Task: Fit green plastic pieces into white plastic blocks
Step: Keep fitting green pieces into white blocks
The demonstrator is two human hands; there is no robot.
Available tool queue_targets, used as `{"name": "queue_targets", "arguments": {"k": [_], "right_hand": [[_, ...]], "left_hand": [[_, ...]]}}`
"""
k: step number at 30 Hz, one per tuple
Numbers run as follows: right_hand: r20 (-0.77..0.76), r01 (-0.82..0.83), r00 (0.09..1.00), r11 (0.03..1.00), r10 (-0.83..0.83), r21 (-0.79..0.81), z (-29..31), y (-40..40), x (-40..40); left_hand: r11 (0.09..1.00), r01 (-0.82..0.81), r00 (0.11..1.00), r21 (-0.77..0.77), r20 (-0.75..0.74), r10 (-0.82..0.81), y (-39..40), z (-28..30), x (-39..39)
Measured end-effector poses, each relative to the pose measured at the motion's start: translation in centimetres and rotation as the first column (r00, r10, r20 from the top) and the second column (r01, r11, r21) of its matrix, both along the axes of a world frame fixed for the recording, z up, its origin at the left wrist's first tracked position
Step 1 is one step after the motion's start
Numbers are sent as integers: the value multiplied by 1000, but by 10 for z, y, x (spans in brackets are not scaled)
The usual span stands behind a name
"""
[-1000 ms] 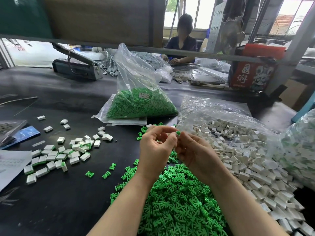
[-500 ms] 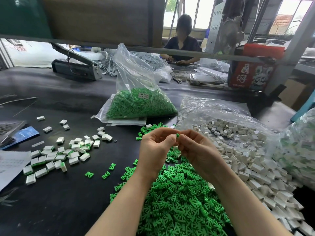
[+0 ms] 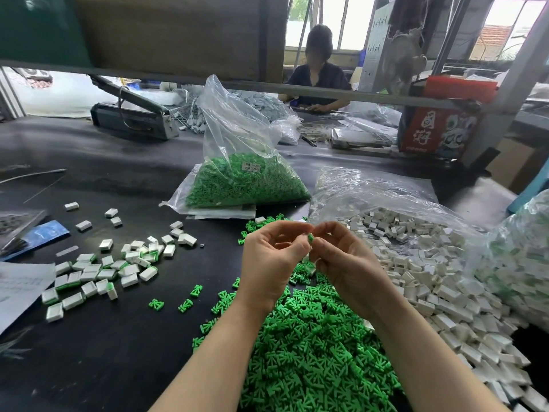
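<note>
Pinching 1 green piece [image 3: 310,237] above the loose green pile [image 3: 312,352], the left hand [image 3: 271,263] and right hand [image 3: 344,263] meet fingertip to fingertip; any white block is hidden; keep the piece square, then press gently.

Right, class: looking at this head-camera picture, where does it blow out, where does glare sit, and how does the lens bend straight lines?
Head view: the bright windows behind the seated person are overexposed; glare streaks the clear plastic bag of green pieces; the wide-angle lens bows the grey metal rail and the black table edge; the small green plastic piece pinched between both hands stays sharp.
</note>
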State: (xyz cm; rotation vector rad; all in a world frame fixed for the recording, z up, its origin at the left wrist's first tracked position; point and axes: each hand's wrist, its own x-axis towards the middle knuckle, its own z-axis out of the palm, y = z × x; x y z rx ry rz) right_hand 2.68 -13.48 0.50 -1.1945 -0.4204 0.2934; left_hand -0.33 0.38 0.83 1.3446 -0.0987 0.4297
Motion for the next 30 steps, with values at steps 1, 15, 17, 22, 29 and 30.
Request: {"name": "queue_targets", "arguments": {"k": [1, 15, 17, 22, 29, 30], "right_hand": [[8, -1, 1000, 1000, 1, -3, 0, 0, 0], [227, 37, 974, 964, 25, -264, -2, 0, -2], [239, 40, 971, 963, 25, -265, -2, 2, -3], [261, 27, 964, 958, 51, -285, -4, 3, -3], [257, 42, 966, 964, 28, -264, -4, 3, -2], [269, 50, 963, 964, 23, -261, -4, 3, -3]], "left_hand": [[1000, -13, 1000, 1, 6, 13, 0, 0, 0], [986, -124, 983, 108, 151, 107, 1, -2, -3], [985, -129, 983, 116, 143, 112, 0, -2, -3], [995, -65, 994, 69, 96, 59, -1, -5, -2], [999, 20, 997, -44, 72, -17, -4, -4, 0], [997, 33, 997, -67, 75, -28, -4, -4, 0]]}}
